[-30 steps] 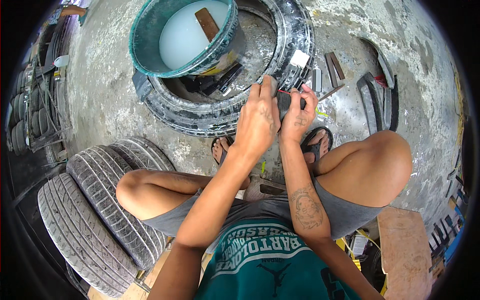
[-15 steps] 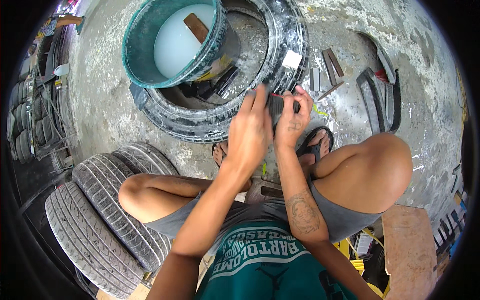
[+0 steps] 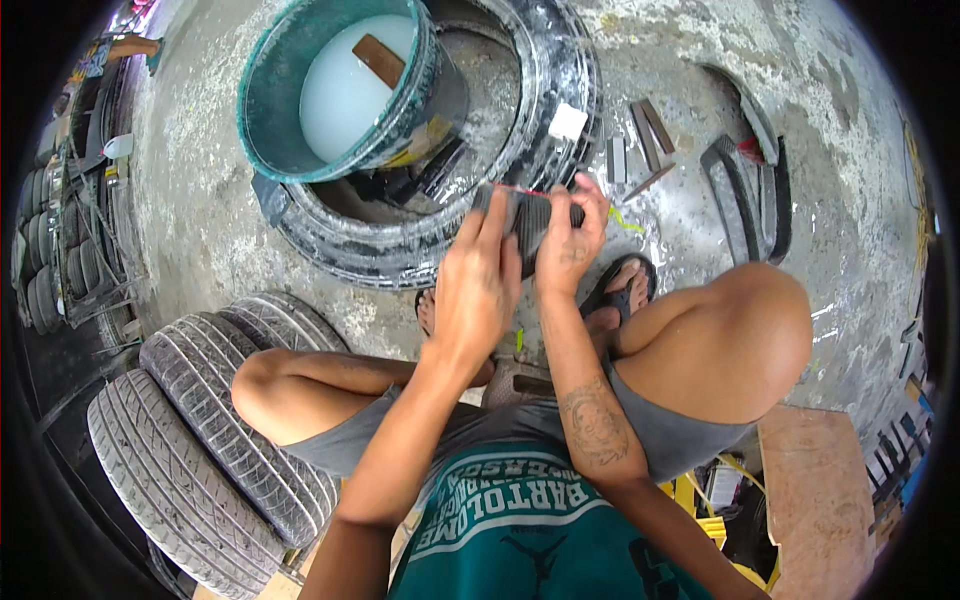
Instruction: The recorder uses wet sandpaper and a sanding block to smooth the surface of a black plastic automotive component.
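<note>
My left hand (image 3: pixel 470 280) has its fingers closed on a small grey block (image 3: pixel 507 205), pressed to the near side of a dark ribbed rubber piece (image 3: pixel 532 230) with a thin red line along its top edge. My right hand (image 3: pixel 570 240) grips that piece from the right, fingers bent over it. Just beyond them lies a whitened, wet tire (image 3: pixel 340 240), with a white square (image 3: pixel 568 121) on it and a teal bucket (image 3: pixel 250 110) of cloudy liquid standing on its left part. A brown bar (image 3: pixel 378 60) sits in the bucket.
Tires (image 3: pixel 185 470) stand at my lower left, racks of tires (image 3: pixel 45 270) farther left. Narrow bars (image 3: pixel 648 135) and curved rubber strips (image 3: pixel 725 200) lie on the concrete at right. A plywood board (image 3: pixel 810 490) is at lower right. Another person's limb (image 3: pixel 135 48) shows at top left.
Both hands and the piece between them have shifted left and slightly down in the view. The left fingertips have moved down and leftward, uncovering more of the ribbed piece. The surroundings shifted slightly too.
</note>
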A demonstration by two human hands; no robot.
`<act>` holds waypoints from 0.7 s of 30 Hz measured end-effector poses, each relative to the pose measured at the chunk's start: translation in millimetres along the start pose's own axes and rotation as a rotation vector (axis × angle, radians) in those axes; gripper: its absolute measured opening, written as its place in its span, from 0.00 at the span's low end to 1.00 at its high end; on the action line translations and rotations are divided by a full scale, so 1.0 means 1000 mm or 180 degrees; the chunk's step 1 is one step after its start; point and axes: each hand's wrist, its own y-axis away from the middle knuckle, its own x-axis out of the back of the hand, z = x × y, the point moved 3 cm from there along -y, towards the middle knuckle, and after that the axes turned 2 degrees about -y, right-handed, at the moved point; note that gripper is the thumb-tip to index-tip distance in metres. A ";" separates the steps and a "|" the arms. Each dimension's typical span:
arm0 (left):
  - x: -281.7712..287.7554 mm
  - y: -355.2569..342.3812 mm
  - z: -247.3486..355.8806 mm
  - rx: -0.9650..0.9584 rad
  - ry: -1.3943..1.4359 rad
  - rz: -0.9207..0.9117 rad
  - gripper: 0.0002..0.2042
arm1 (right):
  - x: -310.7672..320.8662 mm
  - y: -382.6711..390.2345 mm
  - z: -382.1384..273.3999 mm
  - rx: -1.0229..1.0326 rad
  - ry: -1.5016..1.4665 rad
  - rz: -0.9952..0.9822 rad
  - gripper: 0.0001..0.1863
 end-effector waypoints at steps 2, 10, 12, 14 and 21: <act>-0.009 -0.016 -0.003 -0.0207 -0.0103 0.0102 0.23 | 0.001 -0.009 0.002 0.0096 0.0134 -0.0046 0.10; 0.016 -0.044 -0.043 0.0151 0.0283 0.0566 0.22 | -0.002 -0.004 0.000 0.0085 -0.0037 0.0027 0.11; 0.020 -0.028 -0.030 0.0199 0.0278 0.0417 0.22 | 0.000 -0.006 0.002 0.0113 -0.0015 0.0075 0.11; 0.011 -0.026 -0.018 -0.0090 0.0169 0.0425 0.20 | -0.004 -0.006 0.000 0.0140 -0.0039 0.0030 0.11; 0.004 -0.006 -0.009 -0.0261 0.0068 0.0035 0.23 | -0.001 -0.006 -0.002 0.0160 -0.0031 0.0020 0.11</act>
